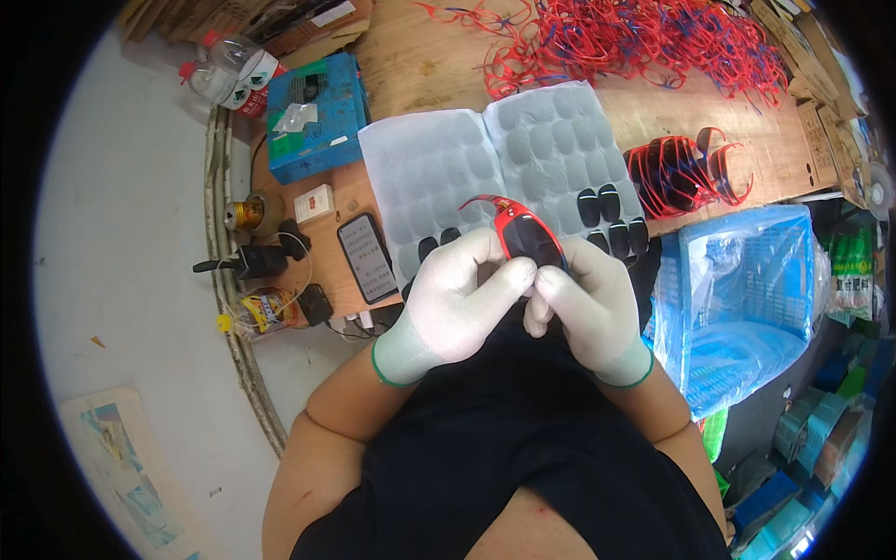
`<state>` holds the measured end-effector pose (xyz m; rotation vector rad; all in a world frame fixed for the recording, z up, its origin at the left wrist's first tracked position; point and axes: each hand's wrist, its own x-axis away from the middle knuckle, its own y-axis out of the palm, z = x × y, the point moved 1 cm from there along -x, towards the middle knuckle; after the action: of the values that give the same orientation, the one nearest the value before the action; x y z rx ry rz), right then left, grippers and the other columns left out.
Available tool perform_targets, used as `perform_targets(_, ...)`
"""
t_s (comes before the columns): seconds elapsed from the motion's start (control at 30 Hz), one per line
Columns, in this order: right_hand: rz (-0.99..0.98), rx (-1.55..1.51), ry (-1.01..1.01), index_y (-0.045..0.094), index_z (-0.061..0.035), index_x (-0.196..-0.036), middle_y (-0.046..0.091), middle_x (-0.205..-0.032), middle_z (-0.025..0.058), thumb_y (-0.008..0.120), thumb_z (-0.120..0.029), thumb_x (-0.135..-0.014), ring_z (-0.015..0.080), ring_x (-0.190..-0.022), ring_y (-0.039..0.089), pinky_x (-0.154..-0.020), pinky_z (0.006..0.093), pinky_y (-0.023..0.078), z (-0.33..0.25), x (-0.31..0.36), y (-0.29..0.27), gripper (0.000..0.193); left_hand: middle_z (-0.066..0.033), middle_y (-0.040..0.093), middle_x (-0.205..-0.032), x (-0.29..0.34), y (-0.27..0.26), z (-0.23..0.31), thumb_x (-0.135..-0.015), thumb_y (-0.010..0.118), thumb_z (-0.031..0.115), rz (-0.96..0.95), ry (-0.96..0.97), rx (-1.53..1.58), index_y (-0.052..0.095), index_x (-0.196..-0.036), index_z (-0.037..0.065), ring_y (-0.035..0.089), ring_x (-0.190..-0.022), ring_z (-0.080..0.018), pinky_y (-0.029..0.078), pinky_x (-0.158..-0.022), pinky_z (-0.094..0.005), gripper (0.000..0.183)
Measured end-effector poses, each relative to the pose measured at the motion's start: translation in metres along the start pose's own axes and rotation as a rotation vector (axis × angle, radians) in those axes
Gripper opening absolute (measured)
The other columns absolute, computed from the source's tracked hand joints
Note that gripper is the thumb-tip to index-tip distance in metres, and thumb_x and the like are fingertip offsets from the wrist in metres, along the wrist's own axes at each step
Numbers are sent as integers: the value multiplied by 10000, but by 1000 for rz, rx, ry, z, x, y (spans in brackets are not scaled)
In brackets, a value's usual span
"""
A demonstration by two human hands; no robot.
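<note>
Both hands wear white knitted gloves with green cuffs and meet in front of my chest. Between them is a pair of red sunglasses (525, 231) with a dark lens, one red temple curving out to the left. My left hand (457, 294) is closed on its left side, thumb pressing the lens's lower edge. On the other side my right hand (590, 303) pinches it, the two thumbs almost touching. Just beyond lies a pale sheet with moulded pockets (425, 173). Loose dark lenses (618, 239) rest at its near right corner; a few more show by my left hand.
A tangled heap of red and blue glasses frames (644, 47) covers the table's far side. Sunglasses with dark lenses (674, 173) are stacked at right, above a plastic-lined blue crate (686, 308). Leftward are a phone (366, 259), a blue box (317, 154) and bottles (219, 79).
</note>
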<state>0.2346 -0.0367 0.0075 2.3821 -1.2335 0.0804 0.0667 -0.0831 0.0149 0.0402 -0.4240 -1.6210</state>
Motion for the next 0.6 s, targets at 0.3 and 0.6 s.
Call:
perform_targets(0.3, -58, 125, -39, 608, 0, -944, 642, -699, 48, 576, -139, -969, 125, -626, 619, -605, 276, 487, 3, -2, -10, 145, -161, 579, -1262, -14, -2, -4, -934, 588, 149, 104, 150, -199, 660, -1118, -58, 573, -1142, -234, 441, -999, -365, 286)
perform_targets(0.6, 26, 799, -517, 640, -55, -952, 618, -755, 162, 646, -140, -898, 371, -676, 640, -614, 418, 511, -7, -9, -77, 102, -216, 545, -1401, -39, -6, -22, -886, 599, 47, 128, 164, -329, 672, -930, -24, 566, -1246, -292, 425, -1058, -409, 111)
